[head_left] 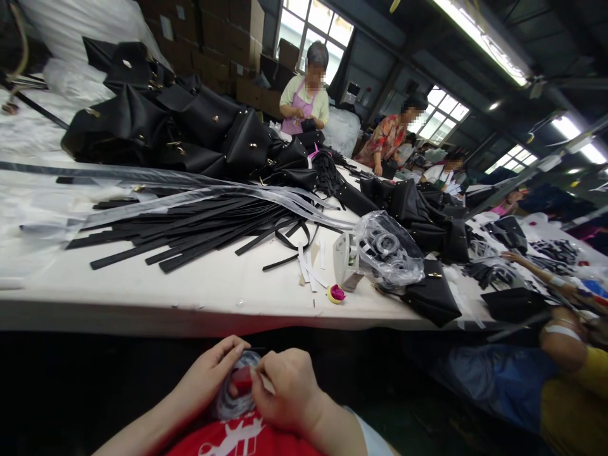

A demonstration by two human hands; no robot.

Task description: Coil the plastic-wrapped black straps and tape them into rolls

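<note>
Both my hands are low in front of my red shirt, below the table's front edge. My left hand (pixel 209 373) is curled around a roll of grey-white tape (pixel 232 396) with a red core (pixel 242 378). My right hand (pixel 285 389) pinches at the roll's top, fingers pressed together on a thin pale strip. The two hands touch each other over the roll. Part of the roll is hidden behind my fingers.
A long white table (pixel 190 291) carries a spread of black straps (pixel 190 234), a heap of black handbags (pixel 166 126), a clear bag of rings (pixel 389 250), a white tape dispenser (pixel 346 263) and a small pink-yellow object (pixel 336 293). Several other people work at the far end and the right.
</note>
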